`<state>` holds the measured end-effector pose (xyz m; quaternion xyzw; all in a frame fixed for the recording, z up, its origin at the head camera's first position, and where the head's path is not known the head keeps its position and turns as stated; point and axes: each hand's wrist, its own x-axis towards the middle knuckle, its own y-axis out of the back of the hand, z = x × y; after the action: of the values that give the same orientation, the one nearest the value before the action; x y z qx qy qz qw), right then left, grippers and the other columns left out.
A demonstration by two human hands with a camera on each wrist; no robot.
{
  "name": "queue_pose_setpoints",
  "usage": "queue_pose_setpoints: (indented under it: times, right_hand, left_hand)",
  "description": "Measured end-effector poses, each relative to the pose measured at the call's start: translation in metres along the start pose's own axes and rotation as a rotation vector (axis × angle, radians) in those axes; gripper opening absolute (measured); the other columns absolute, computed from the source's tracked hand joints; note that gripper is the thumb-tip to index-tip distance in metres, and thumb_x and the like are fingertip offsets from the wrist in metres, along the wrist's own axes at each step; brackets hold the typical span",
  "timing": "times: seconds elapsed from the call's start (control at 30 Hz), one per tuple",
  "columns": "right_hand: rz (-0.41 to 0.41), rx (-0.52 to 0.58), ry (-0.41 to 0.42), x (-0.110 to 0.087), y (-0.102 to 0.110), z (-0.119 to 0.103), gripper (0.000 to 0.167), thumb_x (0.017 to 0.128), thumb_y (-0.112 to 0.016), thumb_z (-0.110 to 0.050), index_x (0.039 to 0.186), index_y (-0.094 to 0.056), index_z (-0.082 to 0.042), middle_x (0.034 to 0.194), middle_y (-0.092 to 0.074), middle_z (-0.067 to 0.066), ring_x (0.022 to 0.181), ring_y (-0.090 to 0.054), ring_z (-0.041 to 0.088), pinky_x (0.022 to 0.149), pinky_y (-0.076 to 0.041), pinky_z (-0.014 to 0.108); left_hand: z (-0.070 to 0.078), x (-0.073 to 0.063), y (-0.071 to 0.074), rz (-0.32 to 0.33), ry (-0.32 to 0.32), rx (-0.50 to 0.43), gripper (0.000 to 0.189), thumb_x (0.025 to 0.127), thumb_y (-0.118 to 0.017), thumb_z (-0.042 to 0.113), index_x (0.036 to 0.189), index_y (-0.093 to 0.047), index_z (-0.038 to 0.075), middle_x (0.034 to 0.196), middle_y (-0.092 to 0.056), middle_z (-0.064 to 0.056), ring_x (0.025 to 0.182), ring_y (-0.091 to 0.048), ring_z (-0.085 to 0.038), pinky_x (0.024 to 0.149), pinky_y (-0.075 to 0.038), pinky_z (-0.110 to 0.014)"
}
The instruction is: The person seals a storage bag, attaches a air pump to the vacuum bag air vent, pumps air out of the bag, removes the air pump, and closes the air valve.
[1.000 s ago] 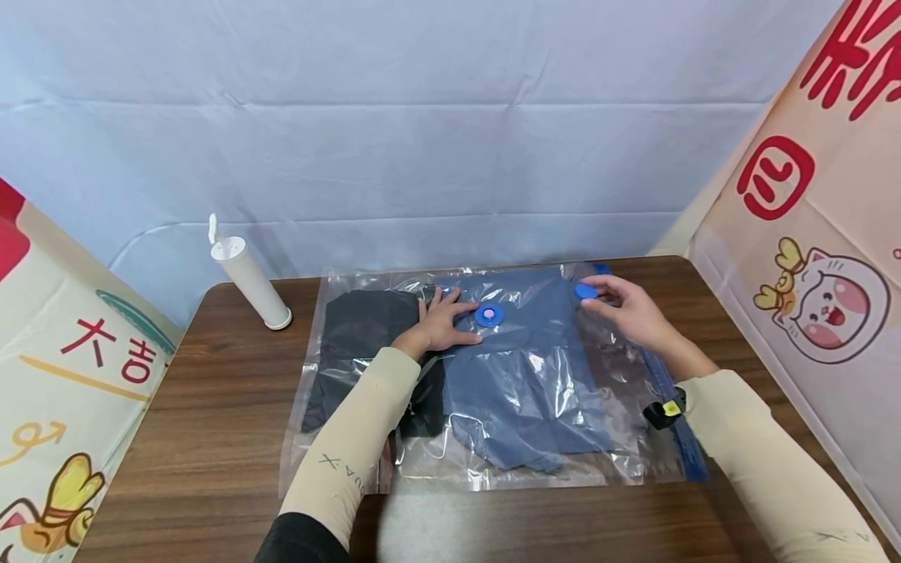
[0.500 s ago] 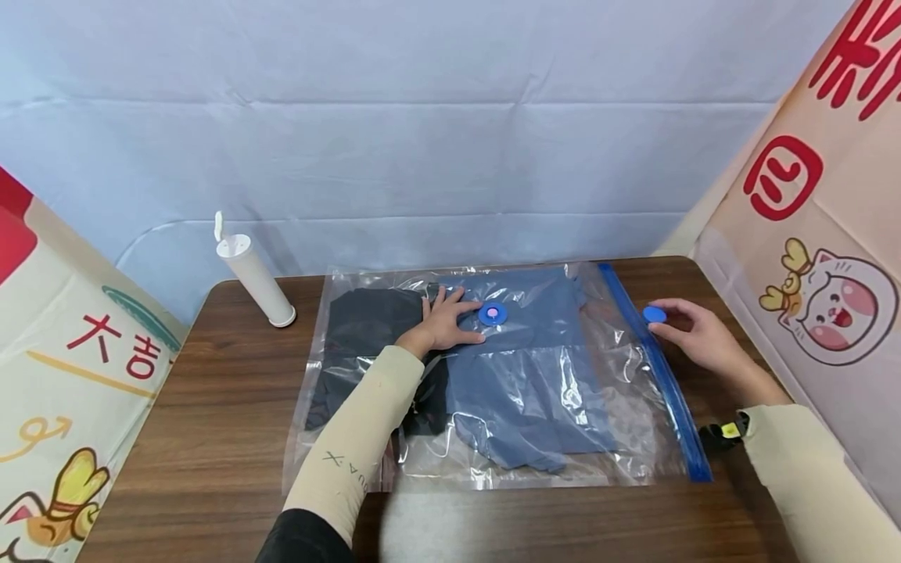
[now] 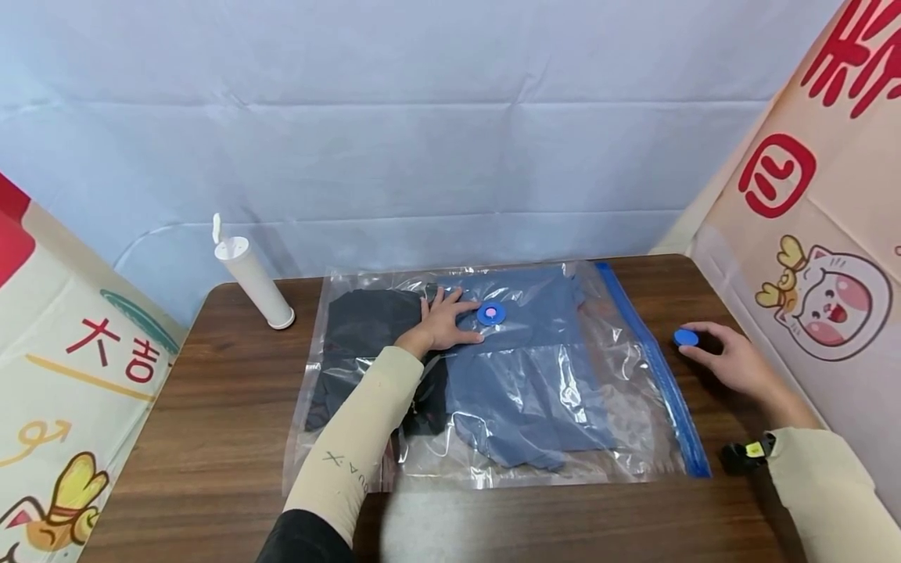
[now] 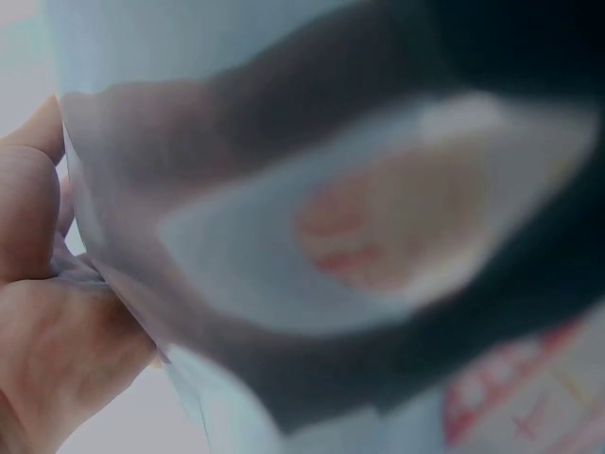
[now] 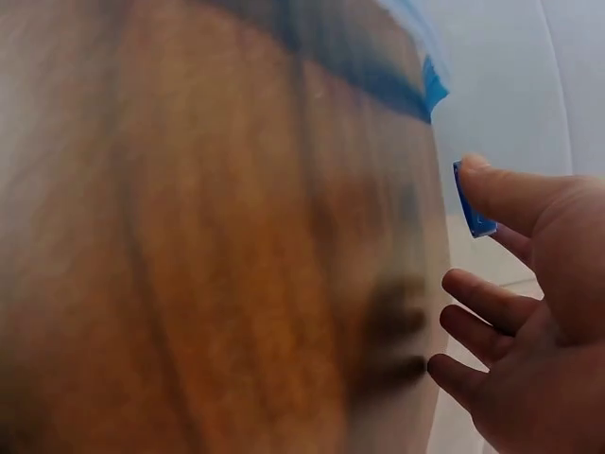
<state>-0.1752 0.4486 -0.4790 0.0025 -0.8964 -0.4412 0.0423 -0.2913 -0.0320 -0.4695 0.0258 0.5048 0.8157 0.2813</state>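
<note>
A clear vacuum storage bag (image 3: 633,422) lies flat on the table, with folded blue cloth (image 3: 521,391) and dark cloth (image 3: 369,320) inside. My left hand (image 3: 441,324) rests on top of it with spread fingers, beside a round blue valve (image 3: 491,313) with a pink centre. Right of the bag, my right hand (image 3: 732,360) pinches a round blue cap (image 3: 686,337) between thumb and index finger, just over the table. The right wrist view shows that cap (image 5: 475,200) edge-on, with the other fingers (image 5: 487,303) loosely bent. The left wrist view is mostly blurred plastic.
A white hand pump (image 3: 255,283) with a raised flap on top stands at the table's back left. The bag's blue zip edge (image 3: 655,367) runs along its right side. Printed cloths hang left and right, and a pale sheet (image 3: 450,156) hangs behind the wooden table (image 3: 190,438).
My right hand has carried the blue cap from over the bag's right part, past the zip edge, to the right and nearer the front. The left hand has stayed on the bag.
</note>
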Motion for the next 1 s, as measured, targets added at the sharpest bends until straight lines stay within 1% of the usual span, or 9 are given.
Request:
queue_pose_setpoints:
  times: [0.03, 0.2, 0.23, 0.3, 0.37, 0.43, 0.53, 0.57, 1.0]
  right_hand:
    - [0.000, 0.000, 0.002, -0.001, -0.001, 0.001, 0.042, 0.101, -0.066, -0.018, 0.130, -0.056, 0.010, 0.128, -0.055, 0.037, 0.121, -0.046, 0.054, 0.100, -0.031, 0.071]
    - [0.011, -0.020, 0.039, -0.003, -0.004, 0.007, 0.039, 0.099, -0.069, -0.012, 0.126, -0.058, 0.013, 0.125, -0.056, 0.039, 0.120, -0.047, 0.056, 0.103, -0.030, 0.071]
    - [0.017, -0.027, 0.052, -0.003, -0.005, 0.008, 0.038, 0.098, -0.070, -0.011, 0.125, -0.059, 0.013, 0.124, -0.057, 0.039, 0.120, -0.047, 0.055, 0.105, -0.030, 0.068]
    - [0.035, -0.041, 0.082, -0.004, -0.006, 0.010, 0.037, 0.096, -0.072, -0.008, 0.123, -0.060, 0.014, 0.122, -0.058, 0.038, 0.117, -0.049, 0.054, 0.109, -0.032, 0.056]
    - [0.052, -0.060, 0.108, -0.004, -0.007, 0.011, 0.036, 0.093, -0.074, -0.005, 0.121, -0.061, 0.014, 0.119, -0.060, 0.038, 0.114, -0.051, 0.053, 0.108, -0.033, 0.054]
    - [0.063, -0.073, 0.126, -0.005, -0.008, 0.013, 0.036, 0.090, -0.076, -0.002, 0.119, -0.062, 0.014, 0.119, -0.059, 0.038, 0.113, -0.051, 0.053, 0.107, -0.034, 0.056]
    - [0.065, -0.076, 0.139, -0.006, -0.010, 0.013, 0.037, 0.088, -0.077, 0.002, 0.118, -0.062, 0.015, 0.121, -0.054, 0.041, 0.115, -0.047, 0.058, 0.099, -0.031, 0.071]
    - [0.065, -0.077, 0.137, -0.006, -0.010, 0.012, 0.037, 0.087, -0.077, 0.002, 0.118, -0.061, 0.015, 0.122, -0.053, 0.042, 0.115, -0.046, 0.060, 0.098, -0.031, 0.073]
    - [0.026, -0.096, 0.087, -0.005, -0.009, 0.008, 0.040, 0.091, -0.075, -0.001, 0.122, -0.058, 0.017, 0.128, -0.044, 0.045, 0.120, -0.038, 0.065, 0.101, -0.026, 0.077]
  left_hand:
    - [0.000, 0.000, 0.000, 0.001, 0.000, -0.002, 0.071, 0.095, -0.070, 0.050, 0.157, -0.042, 0.029, 0.171, -0.009, -0.006, 0.155, 0.010, -0.036, 0.119, 0.010, -0.063]
    - [0.000, 0.000, -0.001, 0.007, -0.004, -0.014, 0.071, 0.094, -0.071, 0.049, 0.156, -0.043, 0.029, 0.171, -0.010, -0.006, 0.155, 0.010, -0.036, 0.119, 0.010, -0.063]
    - [0.001, 0.000, -0.001, 0.007, -0.004, -0.015, 0.071, 0.094, -0.071, 0.049, 0.156, -0.043, 0.029, 0.171, -0.010, -0.006, 0.155, 0.010, -0.036, 0.119, 0.010, -0.063]
    - [0.001, 0.000, 0.000, 0.006, -0.005, -0.014, 0.071, 0.094, -0.071, 0.049, 0.156, -0.043, 0.029, 0.171, -0.010, -0.007, 0.155, 0.010, -0.036, 0.119, 0.010, -0.063]
    - [0.001, 0.001, 0.000, 0.005, -0.006, -0.012, 0.071, 0.094, -0.071, 0.049, 0.156, -0.043, 0.029, 0.171, -0.010, -0.007, 0.155, 0.010, -0.036, 0.119, 0.010, -0.063]
    - [0.000, 0.001, -0.001, 0.004, -0.006, -0.010, 0.071, 0.095, -0.070, 0.049, 0.156, -0.043, 0.029, 0.171, -0.010, -0.007, 0.155, 0.010, -0.037, 0.119, 0.010, -0.063]
    - [0.000, 0.001, -0.001, 0.002, -0.005, -0.009, 0.071, 0.095, -0.070, 0.050, 0.156, -0.043, 0.028, 0.171, -0.010, -0.007, 0.155, 0.010, -0.037, 0.119, 0.010, -0.063]
    - [-0.001, 0.001, -0.001, 0.001, -0.006, -0.008, 0.071, 0.095, -0.070, 0.050, 0.157, -0.043, 0.028, 0.171, -0.010, -0.008, 0.155, 0.010, -0.037, 0.119, 0.010, -0.063]
    - [0.000, -0.001, 0.001, 0.002, -0.007, -0.032, 0.070, 0.095, -0.070, 0.049, 0.156, -0.044, 0.028, 0.170, -0.011, -0.008, 0.155, 0.010, -0.037, 0.119, 0.011, -0.063]
